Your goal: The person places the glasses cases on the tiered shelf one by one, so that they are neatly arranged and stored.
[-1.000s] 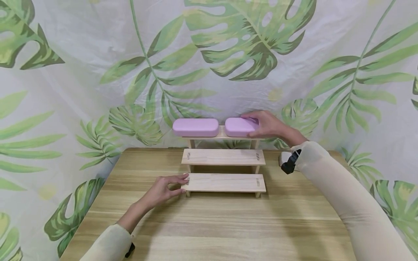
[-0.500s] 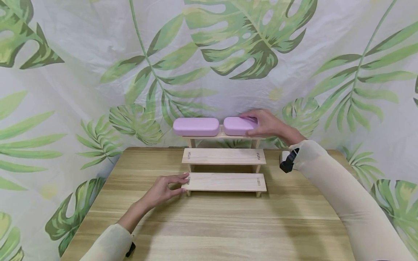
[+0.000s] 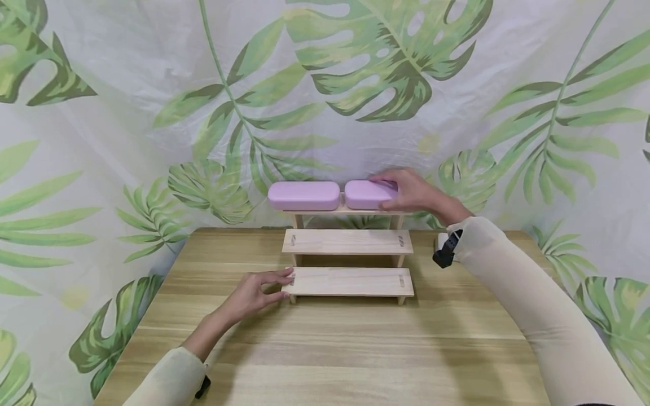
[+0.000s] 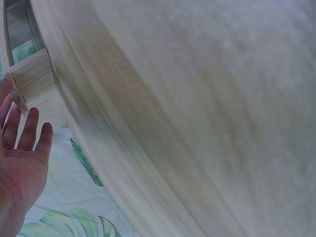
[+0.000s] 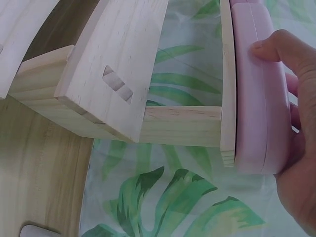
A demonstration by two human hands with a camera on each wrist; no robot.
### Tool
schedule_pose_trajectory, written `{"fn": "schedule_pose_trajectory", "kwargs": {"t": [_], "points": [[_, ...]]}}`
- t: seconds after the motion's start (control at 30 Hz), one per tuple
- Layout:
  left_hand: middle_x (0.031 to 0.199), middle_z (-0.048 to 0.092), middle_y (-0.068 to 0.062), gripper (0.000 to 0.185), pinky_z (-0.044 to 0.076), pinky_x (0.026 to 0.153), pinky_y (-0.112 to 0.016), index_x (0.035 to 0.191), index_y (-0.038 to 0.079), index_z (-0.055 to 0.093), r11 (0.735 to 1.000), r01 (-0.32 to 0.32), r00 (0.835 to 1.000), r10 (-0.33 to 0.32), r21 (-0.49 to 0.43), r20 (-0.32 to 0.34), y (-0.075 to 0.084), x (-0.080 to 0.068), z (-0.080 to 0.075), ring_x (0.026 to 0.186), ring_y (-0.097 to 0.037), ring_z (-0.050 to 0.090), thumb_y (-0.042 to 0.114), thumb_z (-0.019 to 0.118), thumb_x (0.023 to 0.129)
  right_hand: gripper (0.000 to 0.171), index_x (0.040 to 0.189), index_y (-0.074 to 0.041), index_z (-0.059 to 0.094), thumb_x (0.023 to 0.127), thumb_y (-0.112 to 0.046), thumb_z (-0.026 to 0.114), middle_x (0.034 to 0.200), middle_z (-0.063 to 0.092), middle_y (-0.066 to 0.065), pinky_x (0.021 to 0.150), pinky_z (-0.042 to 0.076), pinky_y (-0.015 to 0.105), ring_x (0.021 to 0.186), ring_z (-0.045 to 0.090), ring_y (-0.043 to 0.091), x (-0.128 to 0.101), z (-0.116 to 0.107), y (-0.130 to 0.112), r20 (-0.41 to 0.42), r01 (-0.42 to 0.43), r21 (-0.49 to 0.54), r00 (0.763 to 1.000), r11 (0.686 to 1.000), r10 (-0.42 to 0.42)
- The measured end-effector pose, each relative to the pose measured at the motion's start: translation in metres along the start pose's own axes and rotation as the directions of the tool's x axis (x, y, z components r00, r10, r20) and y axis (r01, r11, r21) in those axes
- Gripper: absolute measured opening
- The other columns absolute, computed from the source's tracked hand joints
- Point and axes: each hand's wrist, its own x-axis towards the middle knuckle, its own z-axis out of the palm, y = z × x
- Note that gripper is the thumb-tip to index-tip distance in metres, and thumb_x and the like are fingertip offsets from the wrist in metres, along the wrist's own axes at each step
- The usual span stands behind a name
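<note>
**My right hand has the pink case on the top step**

My right hand wraps the right end of a pink case, thumb in front and fingers behind. The case lies long-ways, left to right, on the top step of the wooden stand. A second pink case sits just beside it on the left, nearly touching. My left hand is far lower, fingers loose, touching the bottom step on the surface.
</note>
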Motion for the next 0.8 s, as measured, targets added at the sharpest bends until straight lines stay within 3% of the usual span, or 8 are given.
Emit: {"fn": "schedule_pose_trajectory", "kwargs": {"t": [0.27, 0.53, 0.8], "points": [[0.143, 0.067, 0.000, 0.031, 0.049, 0.113, -0.046, 0.121, 0.012, 0.080, 1.000, 0.020, 1.000, -0.020, 0.004, 0.004, 0.000, 0.000, 0.001, 0.133, -0.024, 0.064, 0.011, 0.085, 0.091, 0.064, 0.135, 0.000, 0.070, 0.078, -0.022, 0.090, 0.133, 0.071, 0.019, 0.094, 0.052, 0.047, 0.116, 0.066, 0.035, -0.005, -0.005, -0.002, -0.029, 0.021, 0.003, 0.999, 1.000, -0.021], [0.143, 0.067, -0.004, 0.033, 0.050, 0.111, -0.050, 0.122, 0.011, 0.080, 1.000, -0.019, 1.000, 0.019, 0.020, -0.013, -0.002, -0.001, 0.002, 0.131, -0.030, 0.065, 0.010, 0.086, 0.089, 0.062, 0.135, -0.003, 0.071, 0.080, -0.025, 0.090, 0.135, 0.071, 0.016, 0.102, 0.050, 0.054, 0.125, 0.063, 0.037, -0.020, -0.017, -0.004, -0.059, 0.020, -0.059, 0.998, 0.998, -0.023], [0.144, 0.066, 0.003, 0.035, 0.049, 0.113, -0.047, 0.125, 0.015, 0.079, 1.000, 0.026, 1.000, -0.026, 0.010, 0.001, -0.002, -0.001, 0.001, 0.134, -0.024, 0.063, 0.013, 0.085, 0.091, 0.062, 0.133, 0.003, 0.070, 0.079, -0.019, 0.092, 0.130, 0.072, 0.021, 0.107, 0.050, 0.059, 0.123, 0.064, 0.041, -0.040, -0.027, 0.000, -0.115, -0.016, -0.082, 0.993, 0.997, 0.007]]}}
